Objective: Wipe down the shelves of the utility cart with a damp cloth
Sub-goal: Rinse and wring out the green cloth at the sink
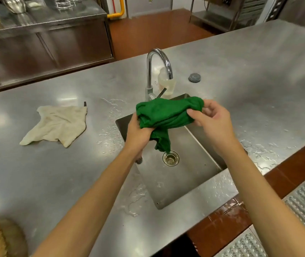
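A bunched green cloth [166,114] hangs over the steel sink [190,164], one tail dangling toward the drain [170,158]. My left hand [138,132] grips the cloth's left end from below. My right hand [213,119] pinches its right end between thumb and fingers. The curved tap [159,58] stands just behind the cloth, and no water runs from it. No utility cart is in view.
A beige cloth [59,125] lies flat on the wet steel counter [259,80] left of the sink. A soap bottle [166,84] and a grey sink plug [194,77] sit behind the tap. Puddles ring the sink. Steel cabinets [46,43] stand across the aisle.
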Demonstrator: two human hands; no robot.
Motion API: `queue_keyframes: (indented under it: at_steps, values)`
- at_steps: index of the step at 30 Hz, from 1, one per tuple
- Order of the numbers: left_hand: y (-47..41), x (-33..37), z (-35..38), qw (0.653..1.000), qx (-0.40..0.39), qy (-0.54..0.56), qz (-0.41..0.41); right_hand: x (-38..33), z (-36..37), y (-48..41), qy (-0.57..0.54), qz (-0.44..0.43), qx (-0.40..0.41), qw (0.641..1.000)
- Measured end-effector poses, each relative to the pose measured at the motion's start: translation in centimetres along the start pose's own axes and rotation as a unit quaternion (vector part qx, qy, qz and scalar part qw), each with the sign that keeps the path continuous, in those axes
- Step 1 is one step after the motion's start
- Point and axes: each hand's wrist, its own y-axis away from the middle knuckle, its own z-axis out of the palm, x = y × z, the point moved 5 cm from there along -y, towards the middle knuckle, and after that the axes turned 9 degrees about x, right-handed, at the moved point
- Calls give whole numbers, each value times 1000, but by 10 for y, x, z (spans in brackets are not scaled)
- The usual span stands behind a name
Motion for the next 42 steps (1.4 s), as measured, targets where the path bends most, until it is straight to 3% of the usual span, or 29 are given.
queue_keyframes:
  at_steps: [4, 8, 13, 18, 21, 24, 26, 28, 31, 34, 42]
  values:
    - [-8, 7, 22, 999, 22, -8, 22, 50, -32, -22, 144, 116, 5, 983]
    - [-13, 12, 49, 998, 21, -25, 46, 61, -41, -29, 264, 125, -39, 956]
    - [-13, 16, 80, 997, 11, -35, 62, 49, -16, -39, 104, 81, -143, 981]
    - [-10, 19, 111, 999, -25, -2, 31, 50, -1, -59, 24, 70, -139, 987]
    - [-10, 21, 118, 988, -105, 103, -48, 54, -4, -71, -5, 70, -131, 989]
    - [0, 30, 131, 943, -187, 253, -109, 60, -3, -80, -32, 84, -114, 989]
    - [3, 30, 140, 920, -200, 309, -133, 63, 0, -84, -35, 89, -100, 990]
    - [-1, 27, 144, 935, -181, 277, -126, 65, 1, -88, -25, 90, -72, 993]
    - [-11, 23, 141, 983, -132, 105, -68, 70, -1, -96, 14, 87, -21, 996]
    - [-18, 16, 138, 993, -101, -32, -52, 78, -4, -102, 33, 111, 9, 993]
    - [-11, -26, 133, 986, -8, -45, -163, 91, -8, -107, 32, 169, 18, 985]
